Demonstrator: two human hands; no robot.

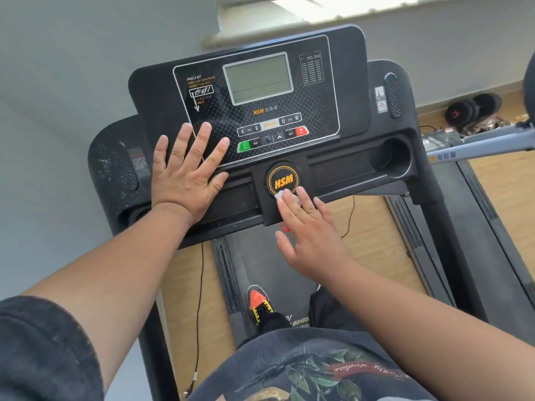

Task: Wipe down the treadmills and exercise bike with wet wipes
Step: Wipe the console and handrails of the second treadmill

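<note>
White wet wipe [285, 196] lies under the flat right hand [308, 237], rubbing the treadmill console [318, 91]; left hand [185, 172] rests released. Next, probably the buttons.

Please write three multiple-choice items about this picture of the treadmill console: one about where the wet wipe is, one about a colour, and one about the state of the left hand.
1. Where is the wet wipe?
A. on the screen
B. under the right hand's fingers, at the round HSM badge
C. in the cup holder

2. What colour is the button nearest the left hand?
A. green
B. blue
C. white

3. How is the left hand?
A. curled in a fist
B. gripping a rail
C. flat, with fingers spread on the console

Key: 1 B, the wipe shows beneath the fingertips by the badge. 2 A, the green button lies beside the index finger. 3 C, the palm lies flat.
</note>
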